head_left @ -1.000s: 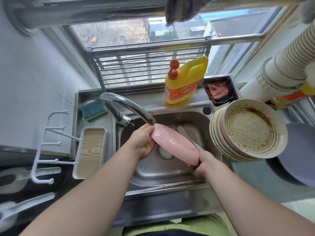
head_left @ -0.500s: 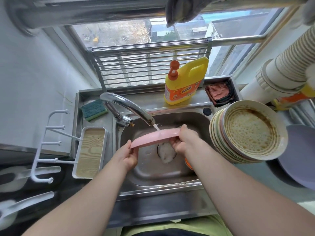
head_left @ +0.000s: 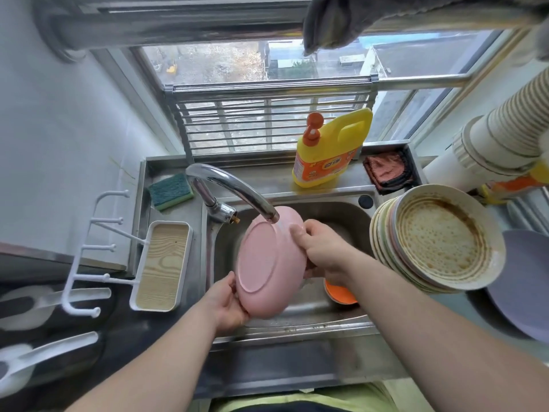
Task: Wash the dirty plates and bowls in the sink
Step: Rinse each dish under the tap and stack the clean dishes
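Pink plate (head_left: 269,263) is held tilted over the steel sink (head_left: 341,318) with its underside to the camera, its top edge just under the tap (head_left: 234,193); the left hand (head_left: 227,303) has its fingers curled round the lower rim and the right hand (head_left: 322,252) pinches the upper right rim. An orange bowl (head_left: 340,294) lies in the basin under the right wrist. On the desk right of the sink a stack of plates (head_left: 436,236) leans, the top one smeared brown, and behind the sink stand a yellow bottle (head_left: 331,150) and a sponge (head_left: 170,190).

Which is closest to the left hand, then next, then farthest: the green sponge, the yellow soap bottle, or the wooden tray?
From the left hand, in the head view:
1. Wooden tray, just left of it.
2. Green sponge, back left on the sink ledge.
3. Yellow soap bottle, far back by the window.
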`<action>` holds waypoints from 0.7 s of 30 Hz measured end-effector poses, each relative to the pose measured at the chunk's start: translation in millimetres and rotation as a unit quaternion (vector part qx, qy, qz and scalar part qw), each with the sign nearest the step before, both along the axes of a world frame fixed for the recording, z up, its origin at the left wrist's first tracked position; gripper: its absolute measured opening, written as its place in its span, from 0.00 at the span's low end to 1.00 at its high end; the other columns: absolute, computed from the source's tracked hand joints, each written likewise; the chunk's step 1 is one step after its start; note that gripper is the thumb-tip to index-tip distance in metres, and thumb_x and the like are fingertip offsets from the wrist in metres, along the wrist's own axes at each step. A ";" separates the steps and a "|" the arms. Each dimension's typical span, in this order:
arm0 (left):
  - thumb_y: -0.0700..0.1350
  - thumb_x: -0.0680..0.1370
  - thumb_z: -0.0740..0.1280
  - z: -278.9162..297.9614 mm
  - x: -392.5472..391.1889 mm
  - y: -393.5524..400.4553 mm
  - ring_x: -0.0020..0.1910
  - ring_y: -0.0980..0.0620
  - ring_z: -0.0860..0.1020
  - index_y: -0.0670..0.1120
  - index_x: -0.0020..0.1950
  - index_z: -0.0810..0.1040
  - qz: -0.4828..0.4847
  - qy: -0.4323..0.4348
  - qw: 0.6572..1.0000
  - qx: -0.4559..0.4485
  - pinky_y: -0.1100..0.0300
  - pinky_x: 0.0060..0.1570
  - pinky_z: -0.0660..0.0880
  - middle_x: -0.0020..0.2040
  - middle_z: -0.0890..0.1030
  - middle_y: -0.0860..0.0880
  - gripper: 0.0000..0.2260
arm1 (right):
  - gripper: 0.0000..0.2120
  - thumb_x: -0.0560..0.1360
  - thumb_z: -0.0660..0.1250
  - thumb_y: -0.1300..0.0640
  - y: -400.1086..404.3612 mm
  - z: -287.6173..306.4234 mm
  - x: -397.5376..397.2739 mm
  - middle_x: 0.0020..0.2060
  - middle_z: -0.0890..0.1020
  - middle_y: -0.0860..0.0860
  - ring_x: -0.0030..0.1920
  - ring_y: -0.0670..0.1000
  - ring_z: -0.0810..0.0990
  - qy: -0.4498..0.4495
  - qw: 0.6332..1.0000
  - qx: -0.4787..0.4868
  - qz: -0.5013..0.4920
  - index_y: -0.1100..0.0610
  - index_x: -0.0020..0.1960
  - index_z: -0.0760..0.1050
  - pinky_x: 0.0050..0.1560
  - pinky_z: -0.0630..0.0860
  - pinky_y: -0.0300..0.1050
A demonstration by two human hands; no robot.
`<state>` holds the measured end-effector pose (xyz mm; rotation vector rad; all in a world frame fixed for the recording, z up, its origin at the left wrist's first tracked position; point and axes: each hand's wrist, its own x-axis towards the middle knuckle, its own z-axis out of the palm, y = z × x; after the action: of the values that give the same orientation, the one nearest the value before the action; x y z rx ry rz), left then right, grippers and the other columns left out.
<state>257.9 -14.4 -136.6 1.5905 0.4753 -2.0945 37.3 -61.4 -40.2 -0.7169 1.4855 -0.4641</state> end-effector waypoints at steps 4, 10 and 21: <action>0.63 0.85 0.57 -0.9 -7.5 -1.6 0.59 0.36 0.82 0.48 0.67 0.79 -0.063 -0.021 0.997 -0.026 0.30 0.66 0.72 0.58 0.86 0.39 0.23 | 0.14 0.86 0.60 0.43 11.2 7.7 -34.4 0.39 0.80 0.50 0.35 0.48 0.76 -0.041 0.999 -0.007 0.000 0.52 0.58 0.77 0.36 0.77 0.46; 0.67 0.85 0.52 -5.0 -19.6 3.0 0.57 0.33 0.84 0.48 0.67 0.76 -0.120 0.013 0.992 -0.030 0.34 0.79 0.56 0.59 0.85 0.37 0.27 | 0.12 0.88 0.58 0.51 27.5 11.4 -66.0 0.41 0.82 0.48 0.35 0.45 0.77 -0.040 0.998 -0.004 -0.048 0.50 0.59 0.80 0.35 0.74 0.41; 0.59 0.84 0.64 30.8 -41.0 -44.5 0.61 0.40 0.81 0.45 0.64 0.81 -0.046 -0.090 0.982 -0.157 0.42 0.61 0.79 0.62 0.82 0.40 0.19 | 0.14 0.90 0.52 0.54 46.9 -23.2 -64.6 0.51 0.82 0.51 0.50 0.53 0.80 0.005 0.947 0.011 -0.322 0.49 0.57 0.77 0.46 0.79 0.53</action>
<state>216.9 -58.9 -105.8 1.6154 0.0072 -1.9504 -27.3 -14.6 -63.4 -0.1945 1.7200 -0.9363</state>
